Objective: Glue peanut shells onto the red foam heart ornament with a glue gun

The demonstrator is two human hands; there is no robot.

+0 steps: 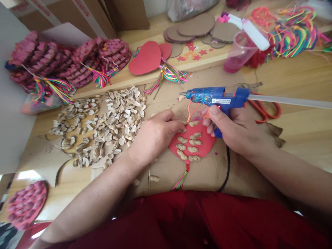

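My right hand (233, 129) is closed around the grip of a blue hot glue gun (215, 97), its nozzle pointing left and a clear glue stick sticking out to the right. Under it lies a red cardboard heart (206, 141) with several peanut shells glued on in rows. My left hand (155, 135) rests on the heart's left edge, fingers bent and pressing a shell near the top. A coloured tassel (181, 180) hangs from the heart's bottom tip.
A heap of loose peanut shells (111, 121) lies left of my hand. Finished pink shell hearts (64, 58) are stacked at the back left, another one (26, 204) at the lower left. Bare red hearts (146, 57), cardboard cut-outs, orange scissors (267, 109), a pink cup (238, 52) and coloured cords (295, 31) lie behind.
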